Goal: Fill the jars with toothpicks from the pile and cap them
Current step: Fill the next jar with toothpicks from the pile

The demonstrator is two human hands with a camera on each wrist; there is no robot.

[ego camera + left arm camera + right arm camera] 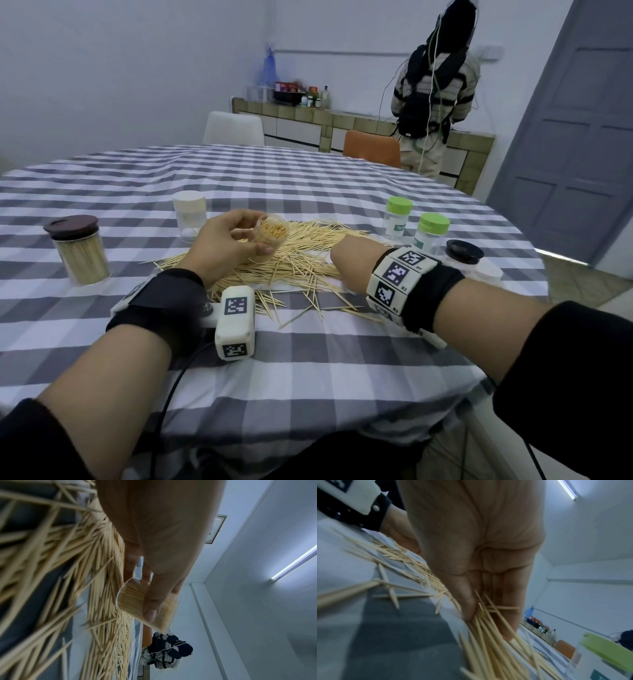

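**Open jar held over pile; right hand gathering toothpicks**

Left hand (224, 241): grip wrapped round a small clear jar (270, 236), uncapped, thumb along its wall, mouth tipped toward the right hand. Jar looks nearly packed with toothpicks. Judged reason for the tilt: keeps the mouth reachable just above the toothpick pile (301, 253), so spills fall back onto it.

Right hand (471, 555): on the pile, right of the jar. Grip pinching a loose bundle of toothpicks (488, 615) between thumb and fingers; sticks fan out unevenly, so they probably need aligning before entry.

Around, on the checked bench (308, 370): brown-lidded jar (80, 251), full, far left of the left grip; white-capped jar (189, 216) just behind it; two green-capped jars (416, 224) and a black-lidded jar (464, 255) beyond the right grip. Matching cap for the held jar not identified.

Obstructions: stray sticks crisscross beneath both hands. A person (435, 92) stands at the far counter, well apart.
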